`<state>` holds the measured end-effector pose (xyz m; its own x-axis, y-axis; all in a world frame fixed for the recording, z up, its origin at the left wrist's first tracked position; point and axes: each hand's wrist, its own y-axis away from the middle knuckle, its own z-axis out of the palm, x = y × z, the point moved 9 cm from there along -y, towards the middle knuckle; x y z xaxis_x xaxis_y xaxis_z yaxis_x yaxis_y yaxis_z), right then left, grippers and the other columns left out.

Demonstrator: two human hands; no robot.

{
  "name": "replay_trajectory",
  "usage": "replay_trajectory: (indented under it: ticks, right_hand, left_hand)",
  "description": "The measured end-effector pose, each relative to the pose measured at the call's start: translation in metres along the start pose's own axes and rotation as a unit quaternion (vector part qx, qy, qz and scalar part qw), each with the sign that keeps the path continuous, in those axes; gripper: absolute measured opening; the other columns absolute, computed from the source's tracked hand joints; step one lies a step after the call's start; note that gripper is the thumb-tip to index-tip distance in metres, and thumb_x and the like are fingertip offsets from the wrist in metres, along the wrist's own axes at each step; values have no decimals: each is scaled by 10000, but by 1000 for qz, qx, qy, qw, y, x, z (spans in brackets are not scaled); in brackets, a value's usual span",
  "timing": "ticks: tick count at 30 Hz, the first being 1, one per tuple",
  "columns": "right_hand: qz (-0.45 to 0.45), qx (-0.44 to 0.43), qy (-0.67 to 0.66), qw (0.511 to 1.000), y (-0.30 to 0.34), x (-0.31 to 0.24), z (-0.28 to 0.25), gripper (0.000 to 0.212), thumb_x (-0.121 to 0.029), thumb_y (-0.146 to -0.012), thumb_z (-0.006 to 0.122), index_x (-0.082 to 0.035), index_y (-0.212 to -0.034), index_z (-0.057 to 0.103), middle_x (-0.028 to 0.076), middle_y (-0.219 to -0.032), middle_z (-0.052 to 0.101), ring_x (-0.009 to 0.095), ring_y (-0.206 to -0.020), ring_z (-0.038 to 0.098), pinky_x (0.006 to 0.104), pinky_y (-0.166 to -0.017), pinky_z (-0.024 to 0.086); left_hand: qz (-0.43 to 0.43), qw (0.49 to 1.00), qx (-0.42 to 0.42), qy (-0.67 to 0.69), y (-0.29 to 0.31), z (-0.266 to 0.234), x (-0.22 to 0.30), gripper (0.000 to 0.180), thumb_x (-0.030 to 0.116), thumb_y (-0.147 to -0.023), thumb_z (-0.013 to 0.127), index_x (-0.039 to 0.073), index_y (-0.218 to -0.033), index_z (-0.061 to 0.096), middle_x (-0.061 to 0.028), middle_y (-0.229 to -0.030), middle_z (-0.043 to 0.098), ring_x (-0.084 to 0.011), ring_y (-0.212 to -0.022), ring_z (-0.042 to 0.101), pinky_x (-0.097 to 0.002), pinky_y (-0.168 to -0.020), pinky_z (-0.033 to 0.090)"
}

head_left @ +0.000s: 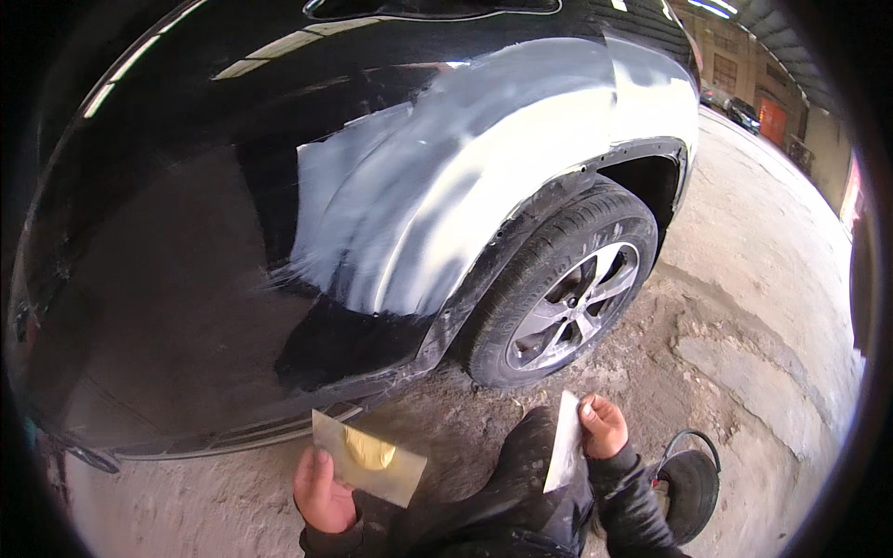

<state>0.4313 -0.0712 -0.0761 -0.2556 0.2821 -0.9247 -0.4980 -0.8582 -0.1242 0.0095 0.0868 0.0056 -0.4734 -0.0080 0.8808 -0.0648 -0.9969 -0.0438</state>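
Observation:
My left hand (324,493) is closed on the edge of a flat rectangular putty plate (398,480), tilted. A glossy yellow mound of putty (370,450) lies on the plate. In my right hand (606,430), pinched between thumb and fingers, is a thin pale putty spreader (564,448) turned almost edge-on. Both hands are low in front of my body, apart from the car. Beyond them, the black car's wheel-arch panel (521,139) is coated in smoothed white and grey filler, with feathered streaks toward the door.
A tyre on a silver alloy wheel (579,302) stands below the arch. The black door (167,307) curves along the left. Near my right forearm is a round black bucket-like thing (693,493) with a handle. Rough concrete floor (753,307) spreads right, with parked cars (742,113) far off.

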Motion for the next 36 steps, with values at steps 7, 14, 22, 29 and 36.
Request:
replay_trajectory:
  ticks: [7, 14, 22, 29, 36]
  right_hand:
    - [134, 201, -142, 960, -14, 71, -4, 249, -202, -1109, 533, -40, -1237, 673, 56, -1068, 734, 190, -914, 700, 345, -833, 569]
    - [57, 50, -298, 952, -23, 23, 34, 239, -17, -1021, 590, -59, -1255, 615, 62, -1112, 716, 194, -994, 691, 356, -919, 544]
    - [-136, 143, -14, 980, -110, -88, -11, 211, -40, -1032, 640, 45, -1225, 641, 72, -1068, 738, 122, -927, 690, 299, -853, 554]
    - [-399, 150, 20, 904, -217, -235, 6, 221, -77, -1028, 706, 40, -1187, 607, 51, -1096, 698, 92, -984, 640, 243, -883, 515]
    - [-463, 191, 25, 865, -258, -271, 10, 344, -109, -1034, 721, 95, -1267, 572, 93, -1122, 700, 125, -1013, 637, 265, -917, 514]
  left_hand:
    - [54, 998, -38, -14, 2, 42, 35, 221, 225, -1092, 603, 9, -1142, 607, -106, -1047, 737, -185, -853, 741, -318, -700, 604]
    - [90, 995, -28, -39, 14, 76, 40, 224, 203, -1105, 565, -7, -1179, 579, -147, -1103, 737, -252, -940, 767, -401, -780, 667]
    - [83, 995, -13, -56, 27, 76, 27, 282, 220, -1094, 585, -22, -1239, 577, -147, -1126, 714, -236, -938, 737, -357, -765, 621]
    - [64, 995, 27, -75, 32, 43, 14, 239, 222, -1096, 594, 1, -1186, 572, -115, -1077, 725, -223, -897, 749, -344, -718, 622]
    - [15, 993, 71, -91, 44, 17, 12, 333, 212, -1069, 655, 62, -1364, 618, -34, -1009, 678, -147, -835, 646, -303, -698, 533]
